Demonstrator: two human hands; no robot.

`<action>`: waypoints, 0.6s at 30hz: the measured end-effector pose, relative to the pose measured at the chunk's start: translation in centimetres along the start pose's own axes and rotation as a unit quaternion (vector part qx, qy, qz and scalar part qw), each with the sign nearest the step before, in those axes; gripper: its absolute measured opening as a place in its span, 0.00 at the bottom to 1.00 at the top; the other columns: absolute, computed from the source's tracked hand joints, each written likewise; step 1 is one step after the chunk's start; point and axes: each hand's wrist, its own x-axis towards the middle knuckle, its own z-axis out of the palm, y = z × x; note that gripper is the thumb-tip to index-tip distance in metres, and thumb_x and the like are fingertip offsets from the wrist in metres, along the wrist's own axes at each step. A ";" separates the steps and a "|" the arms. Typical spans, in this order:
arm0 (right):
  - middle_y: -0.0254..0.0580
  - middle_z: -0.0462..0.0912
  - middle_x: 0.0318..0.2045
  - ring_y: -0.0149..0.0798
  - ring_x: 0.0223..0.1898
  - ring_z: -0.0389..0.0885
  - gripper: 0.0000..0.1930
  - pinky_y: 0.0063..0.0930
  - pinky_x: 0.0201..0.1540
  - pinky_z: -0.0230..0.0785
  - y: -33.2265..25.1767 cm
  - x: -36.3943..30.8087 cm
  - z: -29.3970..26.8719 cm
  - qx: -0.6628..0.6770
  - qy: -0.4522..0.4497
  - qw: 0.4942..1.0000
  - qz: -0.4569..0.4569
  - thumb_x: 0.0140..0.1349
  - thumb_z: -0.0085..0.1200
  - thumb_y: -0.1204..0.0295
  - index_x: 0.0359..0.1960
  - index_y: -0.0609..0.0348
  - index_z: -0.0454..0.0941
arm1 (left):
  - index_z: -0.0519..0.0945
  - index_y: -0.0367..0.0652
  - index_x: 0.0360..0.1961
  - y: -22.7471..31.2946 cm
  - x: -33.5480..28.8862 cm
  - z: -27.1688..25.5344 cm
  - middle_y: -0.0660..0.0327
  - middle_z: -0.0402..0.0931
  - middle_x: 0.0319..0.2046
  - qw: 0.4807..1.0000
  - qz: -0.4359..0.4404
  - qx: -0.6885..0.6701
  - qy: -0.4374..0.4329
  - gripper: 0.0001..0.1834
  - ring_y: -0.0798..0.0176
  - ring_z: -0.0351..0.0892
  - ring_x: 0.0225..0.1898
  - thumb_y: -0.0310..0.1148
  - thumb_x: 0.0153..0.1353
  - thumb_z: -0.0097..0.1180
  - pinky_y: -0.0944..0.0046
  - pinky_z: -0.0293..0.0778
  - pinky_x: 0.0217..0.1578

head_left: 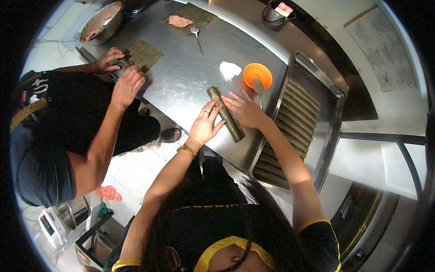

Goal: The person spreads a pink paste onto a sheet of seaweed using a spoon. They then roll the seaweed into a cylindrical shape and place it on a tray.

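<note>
A dark green seaweed-wrapped roll lies slantwise on the steel table, close to its front edge. My left hand rests on its left side with the fingers spread and stretched out. From the right, my right hand lays its outstretched fingers against the upper part of the roll. Beyond my right hand stands an orange bowl with a spoon leaning in it. A crumpled white cloth or tissue lies beside the bowl.
At right, a metal tray holds several similar rolls. On the left, a co-worker's hands work by a seaweed sheet. Farther back are pink paste on another sheet, a spoon, a metal bowl and a dark bucket.
</note>
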 end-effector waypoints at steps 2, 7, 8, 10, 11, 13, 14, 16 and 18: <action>0.33 0.55 0.65 0.39 0.67 0.50 0.30 0.54 0.65 0.40 1.2 1.7 1.0 0.024 0.047 0.999 0.011 0.51 0.47 0.74 0.60 0.58 0.61 | 0.65 0.42 0.56 0.0 0.2 0.5 0.53 0.56 0.61 1.000 0.009 -0.009 0.000 0.29 0.49 0.57 0.61 0.43 0.56 0.54 0.57 0.61 0.59; 0.40 0.67 0.58 0.42 0.63 0.60 0.23 0.52 0.64 0.44 2.3 5.8 0.8 0.015 0.181 0.983 0.030 0.54 0.47 0.72 0.54 0.60 0.69 | 0.65 0.42 0.57 0.0 0.2 0.3 0.54 0.55 0.61 1.000 0.000 -0.004 -0.004 0.29 0.49 0.57 0.61 0.43 0.56 0.54 0.57 0.61 0.59; 0.41 0.70 0.55 0.43 0.61 0.63 0.20 0.53 0.63 0.46 2.5 6.0 0.4 0.006 0.234 0.970 0.060 0.54 0.47 0.71 0.51 0.60 0.71 | 0.65 0.42 0.57 0.1 0.1 0.2 0.54 0.55 0.61 1.000 -0.002 -0.008 -0.005 0.29 0.49 0.57 0.61 0.43 0.56 0.54 0.57 0.61 0.59; 0.43 0.76 0.49 0.44 0.58 0.67 0.16 0.53 0.62 0.47 2.9 5.9 -1.4 -0.025 0.295 0.944 0.145 0.57 0.46 0.68 0.46 0.60 0.75 | 0.65 0.42 0.57 0.1 0.0 0.0 0.54 0.55 0.61 1.000 -0.008 -0.007 -0.008 0.29 0.50 0.57 0.61 0.43 0.56 0.54 0.57 0.60 0.59; 0.44 0.78 0.45 0.45 0.56 0.69 0.15 0.53 0.61 0.48 3.5 5.3 -2.5 -0.045 0.305 0.930 0.201 0.58 0.45 0.66 0.43 0.60 0.76 | 0.65 0.42 0.57 0.0 0.0 0.0 0.54 0.55 0.61 1.000 -0.012 -0.007 -0.010 0.29 0.50 0.56 0.61 0.43 0.56 0.54 0.57 0.60 0.59; 0.46 0.80 0.39 0.46 0.52 0.72 0.16 0.55 0.61 0.48 5.1 3.6 -3.1 -0.086 0.294 0.912 0.273 0.60 0.44 0.62 0.36 0.61 0.78 | 0.65 0.43 0.57 0.0 0.2 0.2 0.54 0.55 0.61 1.000 0.000 -0.006 -0.007 0.29 0.50 0.56 0.62 0.43 0.56 0.54 0.57 0.60 0.59; 0.47 0.80 0.37 0.47 0.50 0.73 0.17 0.56 0.61 0.47 6.1 2.8 -2.7 -0.105 0.276 0.912 0.287 0.61 0.43 0.60 0.33 0.61 0.79 | 0.65 0.43 0.57 0.1 0.2 0.2 0.54 0.54 0.62 1.000 0.007 -0.007 -0.006 0.29 0.50 0.56 0.62 0.43 0.57 0.54 0.57 0.60 0.59; 0.49 0.80 0.32 0.47 0.46 0.75 0.20 0.58 0.61 0.47 7.1 2.3 -2.1 -0.117 0.242 0.915 0.302 0.62 0.42 0.58 0.27 0.61 0.80 | 0.65 0.43 0.57 0.0 0.2 0.4 0.54 0.54 0.62 1.000 0.003 -0.007 -0.010 0.29 0.50 0.56 0.62 0.43 0.57 0.54 0.56 0.60 0.59; 0.49 0.80 0.29 0.48 0.44 0.77 0.22 0.59 0.60 0.47 7.3 2.1 -2.0 -0.105 0.211 0.924 0.301 0.62 0.41 0.57 0.23 0.60 0.80 | 0.64 0.43 0.58 0.0 0.2 0.4 0.54 0.54 0.62 1.000 -0.001 -0.006 -0.013 0.29 0.50 0.55 0.62 0.42 0.56 0.54 0.56 0.59 0.59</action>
